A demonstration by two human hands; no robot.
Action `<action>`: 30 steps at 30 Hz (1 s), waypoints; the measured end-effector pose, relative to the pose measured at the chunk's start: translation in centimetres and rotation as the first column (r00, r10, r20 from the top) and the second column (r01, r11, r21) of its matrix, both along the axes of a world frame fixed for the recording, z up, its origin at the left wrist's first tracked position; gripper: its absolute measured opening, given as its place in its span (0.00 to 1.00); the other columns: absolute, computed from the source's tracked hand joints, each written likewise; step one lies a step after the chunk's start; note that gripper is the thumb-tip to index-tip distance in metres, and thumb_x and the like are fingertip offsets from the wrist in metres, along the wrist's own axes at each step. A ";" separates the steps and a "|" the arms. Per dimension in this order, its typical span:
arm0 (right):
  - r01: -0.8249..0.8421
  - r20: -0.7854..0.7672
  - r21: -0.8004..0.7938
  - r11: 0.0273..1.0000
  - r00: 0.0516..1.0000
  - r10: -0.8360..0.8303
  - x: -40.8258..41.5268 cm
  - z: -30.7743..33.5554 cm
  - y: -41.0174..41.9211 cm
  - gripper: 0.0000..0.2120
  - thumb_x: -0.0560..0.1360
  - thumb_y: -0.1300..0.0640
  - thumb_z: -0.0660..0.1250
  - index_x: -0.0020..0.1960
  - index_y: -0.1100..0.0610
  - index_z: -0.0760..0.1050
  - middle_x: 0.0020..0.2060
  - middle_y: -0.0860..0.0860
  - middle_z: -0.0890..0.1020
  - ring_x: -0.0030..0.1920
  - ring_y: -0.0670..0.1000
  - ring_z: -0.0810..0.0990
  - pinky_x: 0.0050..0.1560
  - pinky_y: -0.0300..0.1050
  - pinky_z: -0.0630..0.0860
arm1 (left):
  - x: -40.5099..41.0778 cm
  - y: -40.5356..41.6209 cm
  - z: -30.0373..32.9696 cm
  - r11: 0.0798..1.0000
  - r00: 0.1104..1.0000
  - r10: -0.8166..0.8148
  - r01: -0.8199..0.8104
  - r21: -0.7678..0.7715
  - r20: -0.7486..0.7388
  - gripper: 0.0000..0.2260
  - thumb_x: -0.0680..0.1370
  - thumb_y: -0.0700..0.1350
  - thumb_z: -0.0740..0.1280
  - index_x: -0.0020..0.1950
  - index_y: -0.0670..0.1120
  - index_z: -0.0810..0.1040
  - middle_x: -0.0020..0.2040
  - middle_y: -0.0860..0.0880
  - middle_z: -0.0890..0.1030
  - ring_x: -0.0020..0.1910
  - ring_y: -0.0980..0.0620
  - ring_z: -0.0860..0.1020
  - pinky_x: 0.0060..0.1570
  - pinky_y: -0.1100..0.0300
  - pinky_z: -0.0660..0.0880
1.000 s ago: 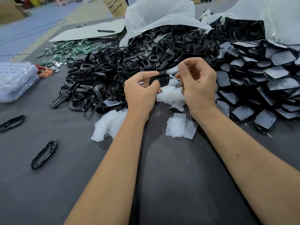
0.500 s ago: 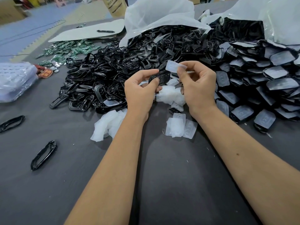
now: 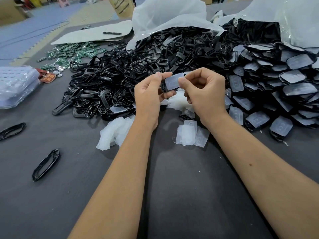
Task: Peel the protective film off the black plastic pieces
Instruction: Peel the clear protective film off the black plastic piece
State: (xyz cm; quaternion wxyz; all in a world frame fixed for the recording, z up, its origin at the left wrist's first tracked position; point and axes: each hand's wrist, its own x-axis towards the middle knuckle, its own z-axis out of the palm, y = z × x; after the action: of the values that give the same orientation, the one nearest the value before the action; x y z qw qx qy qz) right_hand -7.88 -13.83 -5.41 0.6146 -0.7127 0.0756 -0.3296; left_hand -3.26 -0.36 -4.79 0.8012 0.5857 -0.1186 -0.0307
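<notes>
Both hands raised over the grey table point(image 3: 181, 195), centre of frame, slightly above the middle.

My left hand point(image 3: 148, 94): fingers curled, thumb and fingertips gripping a black plastic piece point(image 3: 165, 88). Only a dark sliver of it shows between the two hands; the rest is hidden behind the film and my fingers.

My right hand point(image 3: 203, 92): fingers curled in, thumb and forefinger pinching the right edge of a pale translucent film point(image 3: 173, 81). The film stands in front of the black piece. Whether it is fully free of the piece I cannot tell.

Just below the hands, lower centre: peeled films point(image 3: 191, 135) lying on the table in a small overlapping stack. Left of that, a looser heap of crumpled film point(image 3: 115, 133).

Centre-left: large pile of bare black frames point(image 3: 107, 87). Right side of frame: pile of black pieces with film on them point(image 3: 284, 94), overlapping like shingles. Behind both, top of frame, white plastic bags point(image 3: 172, 16) spilling more black parts.

Upper left: green circuit boards point(image 3: 69, 54) scattered. Lower left: two lone black frames point(image 3: 45, 164) on the table, well apart from the piles.
</notes>
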 end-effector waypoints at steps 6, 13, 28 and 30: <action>0.061 -0.047 -0.058 0.996 0.997 -0.064 0.0 0.0 0.0 0.06 0.74 0.59 0.77 0.41 0.58 0.82 0.34 0.50 0.85 0.32 0.47 0.82 0.37 0.43 0.78 | -0.2 0.0 0.1 1.000 1.000 -0.006 0.006 -0.001 0.024 0.15 0.83 0.45 0.63 0.44 0.49 0.89 0.49 0.40 0.85 0.37 0.44 0.82 0.38 0.60 0.80; 0.032 -0.053 -0.065 0.997 0.998 -0.035 -0.1 0.0 0.1 0.06 0.74 0.60 0.77 0.41 0.59 0.82 0.33 0.50 0.86 0.31 0.45 0.81 0.37 0.41 0.77 | 0.0 -0.1 -0.1 1.000 1.000 0.004 -0.004 0.000 0.025 0.14 0.82 0.44 0.63 0.47 0.45 0.88 0.51 0.32 0.81 0.42 0.36 0.77 0.38 0.59 0.80; 0.074 -0.062 -0.087 0.993 0.995 -0.080 -0.1 0.1 0.2 0.07 0.73 0.58 0.78 0.40 0.57 0.82 0.32 0.48 0.86 0.34 0.47 0.85 0.40 0.43 0.81 | 0.0 0.0 -0.5 0.979 0.987 0.050 -0.079 0.188 0.153 0.12 0.76 0.31 0.69 0.55 0.42 0.86 0.38 0.50 0.86 0.32 0.51 0.83 0.42 0.59 0.81; 0.071 -0.064 -0.082 0.994 0.995 -0.076 -0.2 0.1 0.2 0.07 0.73 0.58 0.78 0.40 0.57 0.82 0.32 0.48 0.86 0.33 0.47 0.85 0.39 0.43 0.81 | 0.0 0.0 -0.6 0.980 0.986 0.053 -0.082 0.184 0.155 0.10 0.77 0.32 0.70 0.55 0.42 0.86 0.39 0.51 0.86 0.32 0.51 0.83 0.42 0.59 0.81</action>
State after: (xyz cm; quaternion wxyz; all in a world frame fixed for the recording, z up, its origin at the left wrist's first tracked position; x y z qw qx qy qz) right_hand -8.06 -13.63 -5.28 0.5703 -0.7439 0.1093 -0.3307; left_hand -3.26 -0.33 -5.35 0.7312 0.6637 -0.1548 0.0294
